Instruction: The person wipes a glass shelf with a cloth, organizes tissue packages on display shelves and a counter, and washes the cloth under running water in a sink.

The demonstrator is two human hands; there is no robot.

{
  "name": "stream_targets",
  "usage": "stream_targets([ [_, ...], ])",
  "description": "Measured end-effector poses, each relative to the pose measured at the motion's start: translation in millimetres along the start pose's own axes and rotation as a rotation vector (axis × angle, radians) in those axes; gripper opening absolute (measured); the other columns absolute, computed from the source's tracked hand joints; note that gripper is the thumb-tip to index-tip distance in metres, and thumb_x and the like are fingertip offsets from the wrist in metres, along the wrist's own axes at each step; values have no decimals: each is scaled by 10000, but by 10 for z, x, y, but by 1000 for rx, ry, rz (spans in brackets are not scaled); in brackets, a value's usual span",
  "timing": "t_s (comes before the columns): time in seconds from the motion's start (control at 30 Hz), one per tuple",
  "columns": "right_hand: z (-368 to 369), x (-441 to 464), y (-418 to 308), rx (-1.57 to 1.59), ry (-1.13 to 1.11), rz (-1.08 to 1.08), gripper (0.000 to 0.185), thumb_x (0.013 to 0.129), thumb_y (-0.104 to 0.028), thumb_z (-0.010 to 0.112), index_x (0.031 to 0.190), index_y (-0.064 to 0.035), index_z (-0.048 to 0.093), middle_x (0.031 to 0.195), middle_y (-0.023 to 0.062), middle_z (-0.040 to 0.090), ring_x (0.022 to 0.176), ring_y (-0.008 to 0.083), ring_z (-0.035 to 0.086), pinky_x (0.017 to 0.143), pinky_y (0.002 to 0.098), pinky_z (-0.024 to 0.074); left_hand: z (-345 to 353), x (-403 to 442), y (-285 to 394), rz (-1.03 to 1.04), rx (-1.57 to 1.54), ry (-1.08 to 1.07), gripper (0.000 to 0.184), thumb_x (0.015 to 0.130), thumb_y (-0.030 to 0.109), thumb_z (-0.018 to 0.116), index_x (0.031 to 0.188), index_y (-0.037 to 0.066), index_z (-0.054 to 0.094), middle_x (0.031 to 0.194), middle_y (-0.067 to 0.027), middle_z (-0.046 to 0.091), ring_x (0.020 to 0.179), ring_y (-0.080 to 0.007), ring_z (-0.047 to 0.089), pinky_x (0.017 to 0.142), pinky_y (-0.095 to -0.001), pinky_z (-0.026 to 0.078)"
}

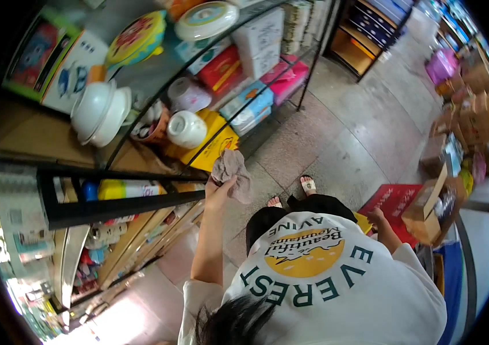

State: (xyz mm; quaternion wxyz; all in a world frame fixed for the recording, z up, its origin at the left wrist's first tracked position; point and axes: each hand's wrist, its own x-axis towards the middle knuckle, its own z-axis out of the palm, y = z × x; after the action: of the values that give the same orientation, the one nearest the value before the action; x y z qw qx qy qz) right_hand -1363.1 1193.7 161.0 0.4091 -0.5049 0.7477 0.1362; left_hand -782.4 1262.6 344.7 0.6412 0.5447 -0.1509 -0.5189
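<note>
Left hand (217,194): clamped on grey cloth (233,172), near shelf (124,209) corner. Right hand (376,218): near red board (393,200); closure indeterminate. Completed and outstanding work: indeterminate.

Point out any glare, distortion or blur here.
Head view: glare whitens the floor at lower left; wide-lens distortion seems to bow the rack's upper rods, and black rounds off the corners; small goods at lower left look smeared, while the big lettering on the shirt stays readable.
</note>
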Motion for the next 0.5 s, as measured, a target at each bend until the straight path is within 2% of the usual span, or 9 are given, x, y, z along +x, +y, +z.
stream_targets([
  [0.07, 145, -70, 140, 143, -57, 83, 195, 727, -192, 561, 798, -12, 585, 624, 85, 569, 548, 202, 566, 469, 344, 459, 218, 70, -9, 0, 32, -10, 510, 692, -42, 618, 1153, -38, 400, 1104, -101, 507, 987, -189, 504, 852, -283, 387],
  [0.13, 189, -104, 182, 255, -119, 154, 209, 740, -208, 548, 771, -5, 587, 594, 72, 553, 531, 195, 558, 445, 342, 441, 404, 164, -55, 115, 189, 36, 560, 675, -19, 642, 1167, -32, 374, 1114, -106, 490, 992, -191, 494, 843, -295, 393],
  [0.2, 69, -406, -133, 250, -109, 181, 216, 747, -175, 550, 870, 0, 581, 653, 73, 562, 535, 182, 551, 457, 315, 436, 518, 310, -60, 125, 266, 55, 588, 661, 8, 663, 1163, -31, 359, 1123, -112, 475, 999, -194, 482, 833, -301, 398],
  [0.3, -29, -273, -188, 334, -158, 82, 232, 752, -173, 547, 906, -1, 565, 685, 77, 572, 547, 178, 552, 461, 302, 433, 643, 591, 177, 156, 419, 85, 593, 626, 54, 687, 1133, -20, 387, 1091, -126, 501, 988, -201, 495, 839, -303, 394],
  [0.4, -234, -282, -260, 437, 23, -37, 220, 746, -167, 555, 894, -4, 558, 696, 76, 577, 557, 161, 552, 456, 265, 421, 688, 995, 425, 549, 1068, 192, 592, 585, 115, 653, 1121, 43, 415, 1022, -147, 553, 937, -294, 531, 835, -332, 406],
  [0.47, -377, -340, -218, 474, 85, -108, 201, 746, -156, 549, 881, -7, 556, 694, 78, 573, 554, 151, 551, 463, 253, 418, 858, 1229, 622, 577, 1162, 197, 600, 592, 95, 640, 1149, 86, 415, 1139, -158, 485, 1001, -326, 488, 871, -372, 378],
  [0.5, -378, -276, -75, 516, 103, -137, 199, 752, -151, 539, 888, -6, 550, 695, 82, 571, 548, 145, 544, 467, 248, 417, 907, 1345, 628, 573, 1164, 205, 600, 592, 95, 640, 1149, 86, 415, 1139, -158, 485, 1001, -326, 488, 871, -372, 378],
])
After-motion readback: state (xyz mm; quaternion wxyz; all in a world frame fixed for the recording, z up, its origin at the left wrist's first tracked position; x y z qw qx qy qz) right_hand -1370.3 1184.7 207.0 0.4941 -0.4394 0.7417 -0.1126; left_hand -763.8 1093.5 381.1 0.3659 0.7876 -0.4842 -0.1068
